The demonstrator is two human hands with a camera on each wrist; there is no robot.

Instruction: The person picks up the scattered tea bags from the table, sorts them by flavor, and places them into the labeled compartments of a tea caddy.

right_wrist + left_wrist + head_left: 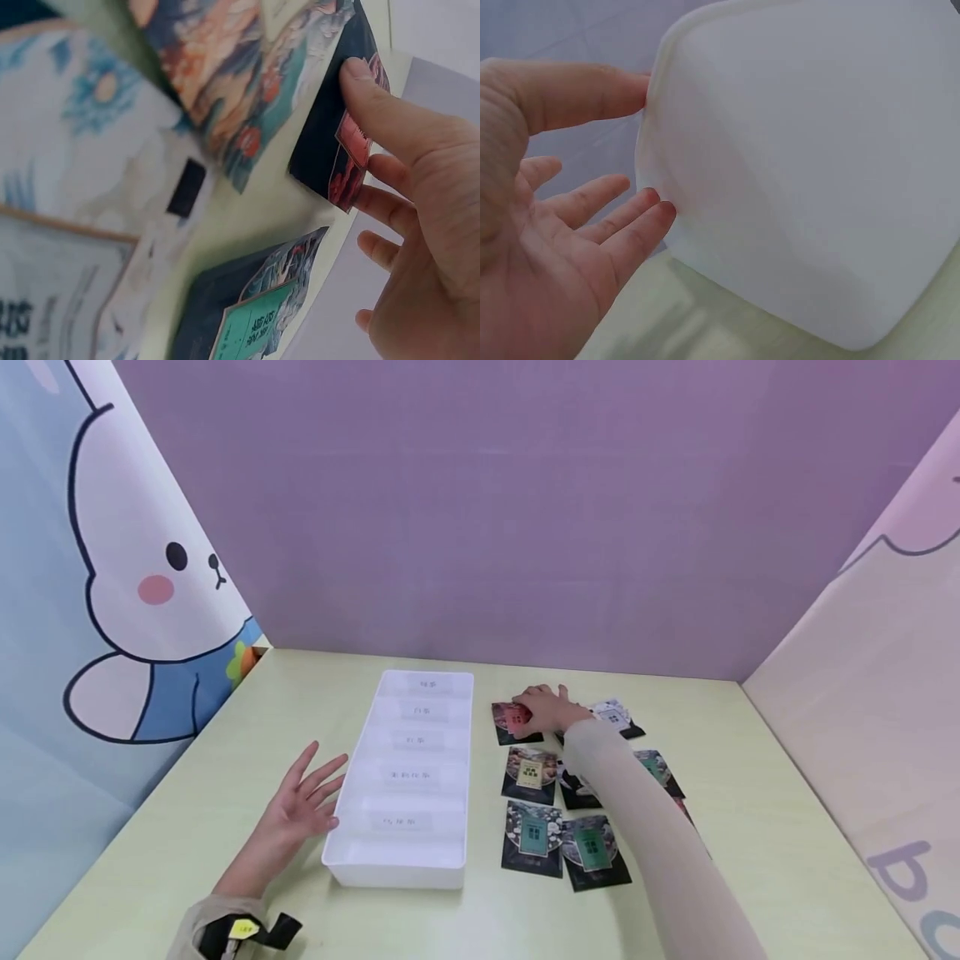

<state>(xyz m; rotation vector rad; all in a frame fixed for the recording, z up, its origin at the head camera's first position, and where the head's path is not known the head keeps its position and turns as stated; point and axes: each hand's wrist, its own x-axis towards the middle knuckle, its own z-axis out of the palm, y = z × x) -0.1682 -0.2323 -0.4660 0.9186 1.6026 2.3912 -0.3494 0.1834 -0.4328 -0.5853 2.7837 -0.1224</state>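
Observation:
My right hand (551,710) is at the back row of tea packets, its thumb and fingertips pinching a black packet with a red label (322,142). In the head view this red-labelled packet looks to lie at the row's left end. My left hand (300,806), palm up with fingers spread, is beside the left wall of a long white box (397,877). Its thumb and fingertips are right at the box's edge in the left wrist view. The box has several sections, each with a printed label strip in Chinese.
Right of the box lie several more tea packets: one with a yellow label (529,774), green-labelled ones (533,835) in front, and a white patterned one (613,714) at the back. A purple wall (480,527) rises behind the table (750,827), with printed sheets at both sides.

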